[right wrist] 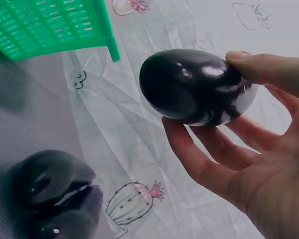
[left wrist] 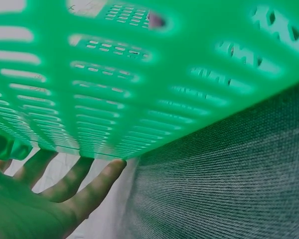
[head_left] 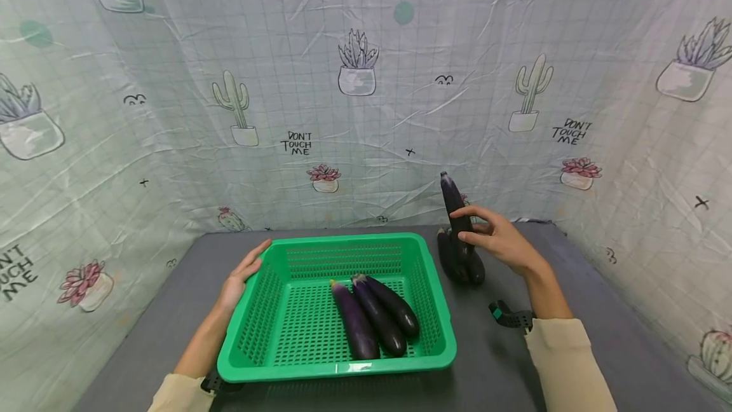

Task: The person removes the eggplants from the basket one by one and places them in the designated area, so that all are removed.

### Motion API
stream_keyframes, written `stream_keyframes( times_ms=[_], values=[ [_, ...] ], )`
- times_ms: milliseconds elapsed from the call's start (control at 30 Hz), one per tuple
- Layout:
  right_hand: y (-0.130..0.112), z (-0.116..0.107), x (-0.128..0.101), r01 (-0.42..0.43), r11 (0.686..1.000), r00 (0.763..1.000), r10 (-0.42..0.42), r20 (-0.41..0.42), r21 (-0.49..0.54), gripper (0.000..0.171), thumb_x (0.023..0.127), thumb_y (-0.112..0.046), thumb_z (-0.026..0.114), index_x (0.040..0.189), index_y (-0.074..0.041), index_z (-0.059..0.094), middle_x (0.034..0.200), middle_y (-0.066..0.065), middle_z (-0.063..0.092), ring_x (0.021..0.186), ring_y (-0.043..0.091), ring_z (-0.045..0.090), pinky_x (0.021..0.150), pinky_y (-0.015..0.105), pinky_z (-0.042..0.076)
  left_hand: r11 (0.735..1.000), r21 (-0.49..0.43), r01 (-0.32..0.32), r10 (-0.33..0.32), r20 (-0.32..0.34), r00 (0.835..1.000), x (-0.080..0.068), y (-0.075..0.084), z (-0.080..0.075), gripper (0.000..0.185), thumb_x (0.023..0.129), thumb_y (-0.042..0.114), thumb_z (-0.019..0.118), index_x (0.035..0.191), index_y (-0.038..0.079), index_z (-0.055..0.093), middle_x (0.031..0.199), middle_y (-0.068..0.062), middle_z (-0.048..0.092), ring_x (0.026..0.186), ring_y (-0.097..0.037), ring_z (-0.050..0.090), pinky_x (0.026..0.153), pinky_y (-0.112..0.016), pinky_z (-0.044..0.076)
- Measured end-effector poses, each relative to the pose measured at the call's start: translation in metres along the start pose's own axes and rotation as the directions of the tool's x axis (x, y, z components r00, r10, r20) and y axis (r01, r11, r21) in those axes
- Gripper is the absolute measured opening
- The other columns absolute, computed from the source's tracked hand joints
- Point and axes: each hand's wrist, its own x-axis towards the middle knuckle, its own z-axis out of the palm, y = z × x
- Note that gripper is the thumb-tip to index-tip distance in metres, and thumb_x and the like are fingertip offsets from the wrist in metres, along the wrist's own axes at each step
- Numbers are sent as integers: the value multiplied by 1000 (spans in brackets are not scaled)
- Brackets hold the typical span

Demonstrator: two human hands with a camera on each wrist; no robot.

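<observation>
My right hand [head_left: 500,239] grips an eggplant [head_left: 451,199] between thumb and fingers, raised and nearly upright with its stem end at the top. In the right wrist view its glossy round end [right wrist: 184,84] faces the camera. Below it, two more dark eggplants [head_left: 448,260] lie side by side on the table, right of a green plastic basket [head_left: 337,371]. Inside that basket are three eggplants [head_left: 374,310], slanting side by side right of its middle. My left hand [head_left: 236,281] rests with extended fingers along the basket's left side; the left wrist view shows the fingers [left wrist: 97,186] against the slotted wall.
A dark grey table [head_left: 492,361] carries the basket and the loose eggplants. Behind and at both sides hangs a creased plastic sheet [head_left: 400,113] printed with cacti and potted plants. Dark straps [head_left: 511,316] sit at my wrists.
</observation>
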Motion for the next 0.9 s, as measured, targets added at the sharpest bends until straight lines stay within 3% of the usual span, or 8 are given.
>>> stream_keyframes(
  times_ms=[67,200,367,600,667,800,900],
  values=[
    [2,-2,0,-2,1000,1000,2,-7,-6,45,103,-24,66,145,-13,55,167,17,29,144,55,40,106,65,46,1000,8,2,-2,-3,1000,2,0,1,56,116,19,27,163,-8,13,152,21,33,131,15,44,104,-7,39],
    [8,-3,2,10,1000,1000,-10,-8,-2,46,102,-17,67,146,-10,55,167,19,29,147,59,31,110,73,39,996,-93,-7,10,36,999,2,-1,0,56,116,17,25,163,-8,9,152,19,40,129,6,55,103,-13,49],
    [15,-6,1,26,1000,1000,-26,-16,1,46,102,-11,66,146,-5,54,165,23,30,144,58,37,103,68,47,986,-162,-24,38,83,996,2,-2,-2,55,116,14,23,164,-6,7,149,21,48,128,1,58,103,-16,51],
    [22,-15,0,68,996,996,-71,-57,-54,41,101,-10,67,141,-4,58,159,25,40,152,51,26,119,73,23,981,-191,-37,56,99,994,3,-2,-4,54,115,14,21,164,-4,7,149,21,48,129,1,58,104,-17,51],
    [24,-17,0,63,996,996,-67,-55,-58,42,101,-9,66,141,-3,57,159,26,40,152,51,25,120,73,21,978,-205,-32,54,104,993,4,-1,-4,54,115,14,21,164,-4,6,149,21,49,129,0,58,104,-17,51],
    [26,-20,-1,43,998,998,-46,-50,-50,45,101,-7,66,144,-2,55,161,27,35,151,54,25,118,75,25,988,-155,-10,22,77,997,3,-1,-2,55,116,16,23,164,-5,7,152,18,44,129,3,57,104,-16,50],
    [29,-22,-2,20,999,999,-21,-39,-29,48,101,-7,67,146,-2,52,164,27,30,148,58,28,111,76,33,999,-51,2,0,29,1000,3,-1,-1,56,116,18,25,163,-8,10,162,3,32,131,11,48,104,-10,43]
  ],
)
